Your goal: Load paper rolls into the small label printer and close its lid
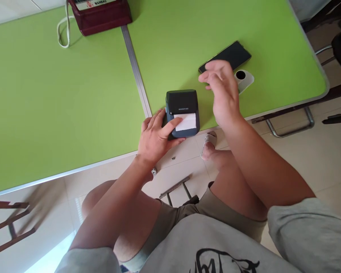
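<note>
A small dark label printer [182,99] stands at the near edge of the green table, with white paper [185,122] lying across its front. My left hand [156,134] grips its left side and front, thumb pressed on the paper and some fingers hidden behind the body. To the right, my right hand [223,93] is raised over the table, its fingers loosely bent and apart with nothing visible in them. Beyond it lies a black smartphone [236,53], partly covered by the fingers. Beside the wrist is a white rounded item [247,80] with a dark round hole, perhaps a roll.
A dark red box-shaped device [105,19] with a white cord [68,28] sits at the far left. A grey metal strip [135,68] crosses the green tabletop [59,106]. Stool legs [11,229] show at lower left, and a metal frame [291,132] under the right edge.
</note>
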{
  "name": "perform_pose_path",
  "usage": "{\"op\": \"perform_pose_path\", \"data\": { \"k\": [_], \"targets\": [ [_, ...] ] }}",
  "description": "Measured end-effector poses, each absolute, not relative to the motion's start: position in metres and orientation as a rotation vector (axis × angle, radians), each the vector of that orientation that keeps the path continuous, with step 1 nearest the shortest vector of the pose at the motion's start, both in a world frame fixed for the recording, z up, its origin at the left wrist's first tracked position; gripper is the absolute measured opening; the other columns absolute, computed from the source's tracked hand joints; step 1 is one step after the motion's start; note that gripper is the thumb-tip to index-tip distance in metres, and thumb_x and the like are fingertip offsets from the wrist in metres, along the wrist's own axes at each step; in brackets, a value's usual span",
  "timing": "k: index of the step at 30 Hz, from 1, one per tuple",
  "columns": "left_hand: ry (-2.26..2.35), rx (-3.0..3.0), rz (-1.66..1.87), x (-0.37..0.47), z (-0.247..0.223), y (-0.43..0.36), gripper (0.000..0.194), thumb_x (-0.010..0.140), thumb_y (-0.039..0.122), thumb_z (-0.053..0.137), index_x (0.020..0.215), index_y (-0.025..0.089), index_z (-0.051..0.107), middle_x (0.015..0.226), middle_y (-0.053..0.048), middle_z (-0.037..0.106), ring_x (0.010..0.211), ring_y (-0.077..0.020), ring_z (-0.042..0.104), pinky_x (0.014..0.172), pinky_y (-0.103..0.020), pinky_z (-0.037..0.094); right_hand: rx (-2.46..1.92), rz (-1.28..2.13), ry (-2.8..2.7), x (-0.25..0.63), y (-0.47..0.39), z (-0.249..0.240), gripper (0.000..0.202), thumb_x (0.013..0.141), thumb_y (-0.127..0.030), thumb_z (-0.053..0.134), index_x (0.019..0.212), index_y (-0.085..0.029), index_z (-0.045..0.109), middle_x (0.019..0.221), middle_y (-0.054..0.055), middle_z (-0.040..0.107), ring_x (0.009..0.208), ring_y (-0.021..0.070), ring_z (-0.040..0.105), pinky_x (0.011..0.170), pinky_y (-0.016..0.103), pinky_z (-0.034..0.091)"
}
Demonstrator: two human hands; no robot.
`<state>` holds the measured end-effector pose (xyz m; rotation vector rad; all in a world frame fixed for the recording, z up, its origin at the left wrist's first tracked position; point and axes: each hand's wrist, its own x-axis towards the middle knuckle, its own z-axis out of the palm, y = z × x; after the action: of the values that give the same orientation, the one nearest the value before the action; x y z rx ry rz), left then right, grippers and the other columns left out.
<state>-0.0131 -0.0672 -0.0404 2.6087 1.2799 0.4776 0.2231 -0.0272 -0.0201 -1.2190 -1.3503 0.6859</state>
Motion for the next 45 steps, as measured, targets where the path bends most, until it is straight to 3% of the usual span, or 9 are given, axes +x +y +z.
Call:
{"op": "perform_pose_path", "data": {
  "k": [5, 9, 17, 22, 30, 38, 41, 45],
  "targets": [
    [1.298, 2.583, 0.464, -0.012, -0.041, -0.067, 0.076, 0.090, 0.074, 0.067, 0.152, 0.032, 0.054, 0.160, -0.020, 0.056, 0.148, -0.0386, 0.053, 0.113, -0.053, 0.043, -1.321, 0.851, -1.615, 0.227, -0.037, -0.031, 0.057, 0.091, -0.074, 0.062, 0.129, -0.031, 0.058, 0.140, 0.006, 0.065, 0.133, 0.0270, 0.062, 0.112, 0.046, 0.053],
    [1.359, 2.532, 0.450, -0.009, -0.040, -0.066, 0.101, 0.085, 0.082, 0.066, 0.165, 0.026, 0.038, 0.160, -0.019, 0.056, 0.146, -0.0389, 0.055, 0.115, -0.050, 0.042, -1.341, 0.923, -1.736, 0.231, -0.037, -0.032, 0.055, 0.091, -0.063, 0.068, 0.135, -0.030, 0.060, 0.143, 0.007, 0.065, 0.133, 0.0294, 0.061, 0.116, 0.049, 0.052],
    [1.379, 2.471, 0.415, -0.006, -0.036, -0.063, 0.101, 0.083, 0.084, 0.063, 0.164, 0.029, 0.040, 0.160, -0.015, 0.056, 0.144, -0.0398, 0.055, 0.115, -0.053, 0.041, -1.408, 0.863, -1.872, 0.230, -0.037, -0.029, 0.055, 0.096, -0.059, 0.062, 0.146, -0.036, 0.053, 0.149, 0.006, 0.063, 0.135, 0.0298, 0.061, 0.118, 0.051, 0.051],
    [1.396, 2.443, 0.434, -0.006, -0.040, -0.061, 0.114, 0.079, 0.092, 0.057, 0.166, 0.022, 0.034, 0.157, -0.021, 0.057, 0.139, -0.0429, 0.059, 0.116, -0.055, 0.040, -1.462, 0.761, -1.908, 0.224, -0.042, -0.031, 0.056, 0.102, -0.058, 0.047, 0.154, -0.038, 0.044, 0.163, 0.002, 0.051, 0.152, 0.0273, 0.048, 0.127, 0.049, 0.042],
    [1.433, 2.417, 0.402, -0.006, -0.045, -0.057, 0.126, 0.073, 0.098, 0.056, 0.166, 0.016, 0.032, 0.155, -0.025, 0.058, 0.142, -0.0465, 0.056, 0.119, -0.055, 0.035, -1.543, 0.689, -2.013, 0.222, -0.045, -0.020, 0.062, 0.101, -0.060, 0.044, 0.159, -0.042, 0.037, 0.165, -0.001, 0.050, 0.154, 0.0295, 0.045, 0.125, 0.049, 0.043],
    [1.454, 2.378, 0.358, -0.005, -0.040, -0.057, 0.123, 0.074, 0.099, 0.053, 0.167, 0.023, 0.030, 0.159, -0.019, 0.055, 0.149, -0.0435, 0.050, 0.120, -0.052, 0.037, -1.546, 0.587, -2.120, 0.223, -0.046, -0.021, 0.062, 0.104, -0.064, 0.026, 0.164, -0.049, 0.025, 0.162, -0.002, 0.054, 0.156, 0.0253, 0.042, 0.123, 0.048, 0.044],
    [1.451, 2.361, 0.350, -0.004, -0.040, -0.057, 0.125, 0.075, 0.099, 0.053, 0.167, 0.018, 0.029, 0.160, -0.019, 0.054, 0.148, -0.0410, 0.050, 0.122, -0.052, 0.035, -1.550, 0.586, -2.098, 0.223, -0.047, -0.020, 0.062, 0.103, -0.066, 0.024, 0.163, -0.049, 0.028, 0.165, -0.004, 0.050, 0.157, 0.0249, 0.041, 0.123, 0.047, 0.045],
    [1.442, 2.334, 0.360, -0.002, -0.039, -0.057, 0.131, 0.073, 0.099, 0.056, 0.167, 0.011, 0.030, 0.160, -0.022, 0.054, 0.148, -0.0418, 0.050, 0.125, -0.054, 0.031, -1.615, 0.633, -2.006, 0.220, -0.050, -0.017, 0.060, 0.099, -0.067, 0.037, 0.157, -0.052, 0.034, 0.163, -0.006, 0.052, 0.156, 0.0277, 0.042, 0.119, 0.051, 0.049]
  ]
}}
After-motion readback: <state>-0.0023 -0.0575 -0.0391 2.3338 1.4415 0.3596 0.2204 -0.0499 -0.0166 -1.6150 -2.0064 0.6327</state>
